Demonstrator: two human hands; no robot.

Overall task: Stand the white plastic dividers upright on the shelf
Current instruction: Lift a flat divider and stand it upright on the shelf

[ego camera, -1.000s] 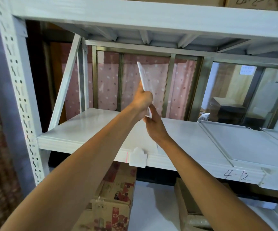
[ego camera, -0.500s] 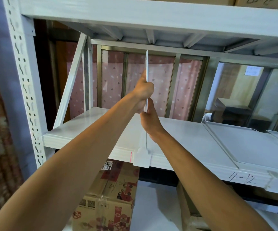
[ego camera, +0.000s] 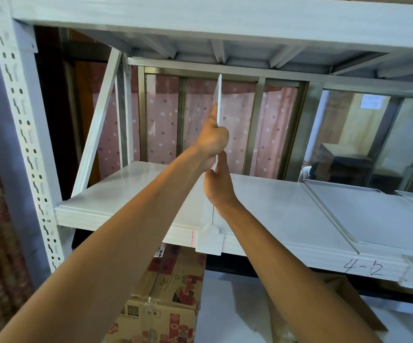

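Note:
A thin white plastic divider (ego camera: 218,95) stands upright on the white shelf (ego camera: 269,209), seen edge-on, its top close under the shelf above. My left hand (ego camera: 213,139) grips it from the left at mid-height. My right hand (ego camera: 216,184) holds its lower part, just above the shelf surface. A white tab (ego camera: 210,240) at the divider's foot hangs over the shelf's front edge.
A flat white panel (ego camera: 364,214) lies on the shelf to the right, by the handwritten mark "4-2" (ego camera: 364,267). A perforated upright post (ego camera: 24,134) and a diagonal brace (ego camera: 96,129) bound the left side. Cardboard boxes (ego camera: 166,300) sit below. Glass panes and a pink curtain are behind.
The divider went from tilted left to vertical, edge-on to me. Both hands stayed on it and shifted only slightly.

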